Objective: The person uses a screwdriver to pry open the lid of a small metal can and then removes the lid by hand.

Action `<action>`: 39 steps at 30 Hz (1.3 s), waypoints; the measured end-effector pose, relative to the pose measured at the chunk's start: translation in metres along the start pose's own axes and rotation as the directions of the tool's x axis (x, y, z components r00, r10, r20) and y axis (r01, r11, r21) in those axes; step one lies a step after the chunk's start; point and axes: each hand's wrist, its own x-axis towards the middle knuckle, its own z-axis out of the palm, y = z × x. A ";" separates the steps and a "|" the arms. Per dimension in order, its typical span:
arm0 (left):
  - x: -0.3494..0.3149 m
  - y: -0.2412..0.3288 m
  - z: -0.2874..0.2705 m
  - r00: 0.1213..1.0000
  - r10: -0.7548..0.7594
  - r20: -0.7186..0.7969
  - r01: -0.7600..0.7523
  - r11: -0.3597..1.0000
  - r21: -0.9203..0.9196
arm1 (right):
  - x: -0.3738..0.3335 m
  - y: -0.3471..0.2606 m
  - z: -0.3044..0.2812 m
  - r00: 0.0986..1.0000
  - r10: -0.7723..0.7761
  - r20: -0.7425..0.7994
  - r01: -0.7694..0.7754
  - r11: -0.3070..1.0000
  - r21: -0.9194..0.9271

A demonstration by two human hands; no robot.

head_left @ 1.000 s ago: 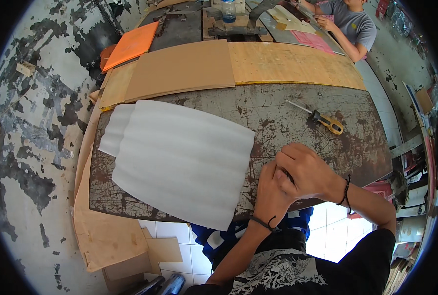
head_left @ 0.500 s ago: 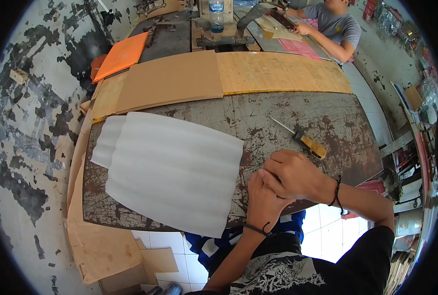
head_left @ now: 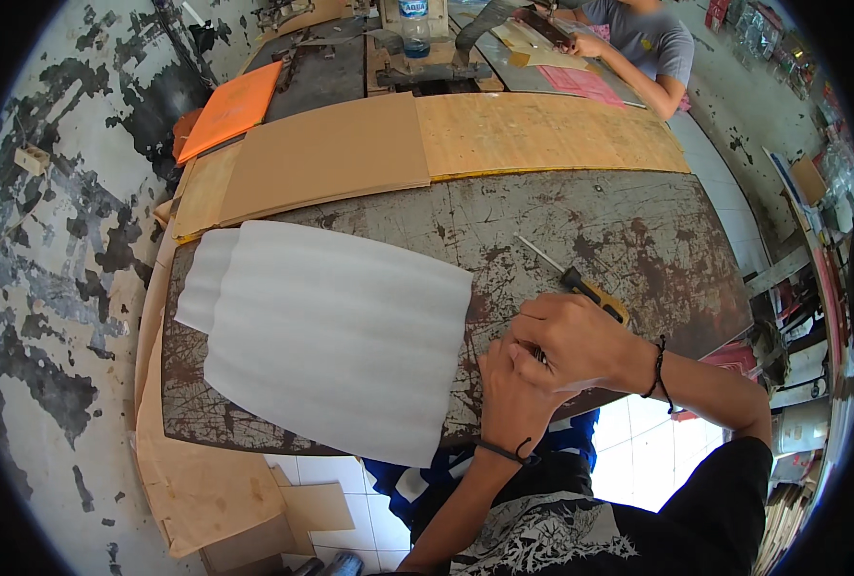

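My left hand (head_left: 519, 396) and my right hand (head_left: 581, 344) are pressed together above the near right edge of the worn table. Both sets of fingers are closed around something small; only a dark, shiny bit of it shows between them, too little to name. Just beyond my right hand lies a screwdriver (head_left: 596, 294) with a black and yellow handle, its shaft pointing up and left. White wavy foam sheets (head_left: 341, 326), stacked and overlapping, lie to the left of my hands, apart from them.
The scratched dark tabletop (head_left: 638, 230) is bordered at its far side by a wooden board (head_left: 552, 134) and brown cardboard (head_left: 331, 154). An orange sheet (head_left: 230, 110) and a water bottle (head_left: 415, 29) are farther back. Another person (head_left: 643, 48) works at the far right.
My fingers have shifted slightly against each other, and a small dark bit between them shows more now. The whole view has moved a little. The foam sheets stay in place.
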 end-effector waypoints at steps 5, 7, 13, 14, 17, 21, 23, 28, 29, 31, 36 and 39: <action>0.000 -0.002 0.002 1.000 0.011 -0.003 -0.011 1.000 0.026 | 0.001 0.000 -0.001 1.000 0.006 0.015 -0.006 1.000 -0.007; 0.001 -0.002 0.003 1.000 0.005 0.008 -0.006 1.000 0.024 | 0.001 0.002 0.000 1.000 0.004 0.022 -0.003 1.000 -0.013; 0.000 -0.009 0.011 0.999 -0.027 0.023 0.029 0.996 -0.082 | 0.000 0.005 0.004 1.000 -0.028 -0.014 0.028 1.000 -0.012; -0.001 -0.010 0.012 0.999 -0.032 0.017 0.033 0.994 -0.099 | 0.000 0.004 0.004 0.999 -0.032 -0.018 0.032 0.999 -0.008; -0.002 -0.010 0.011 1.000 -0.016 0.012 0.017 0.997 -0.076 | 0.000 0.005 0.004 1.000 -0.024 -0.017 0.024 1.000 -0.005; -0.003 -0.007 0.010 0.998 0.037 -0.051 -0.035 0.999 0.035 | -0.001 0.009 0.005 1.000 -0.028 -0.013 0.027 1.000 -0.004; 0.002 -0.004 0.006 0.995 0.025 -0.092 -0.029 0.998 -0.047 | -0.001 0.011 0.006 1.000 -0.022 -0.001 0.022 1.000 0.002; 0.002 -0.001 0.003 0.993 0.014 -0.116 -0.023 0.997 -0.076 | -0.001 0.009 0.006 1.000 -0.010 -0.009 0.010 1.000 -0.010; 0.002 -0.001 0.002 0.993 0.018 -0.115 -0.027 0.997 -0.074 | -0.001 0.009 0.007 1.000 -0.008 -0.012 0.008 1.000 -0.013; 0.001 -0.001 0.003 0.993 0.021 -0.113 -0.030 0.997 -0.077 | -0.002 0.009 0.008 1.000 0.000 -0.008 0.000 1.000 -0.009; 0.002 -0.003 0.005 0.994 0.014 -0.108 -0.020 0.998 -0.055 | -0.001 0.010 0.007 1.000 0.008 0.004 -0.008 1.000 -0.005; 0.002 -0.003 0.004 0.995 0.011 -0.096 -0.017 0.998 -0.064 | -0.001 0.010 0.007 1.000 0.001 0.005 -0.001 1.000 -0.008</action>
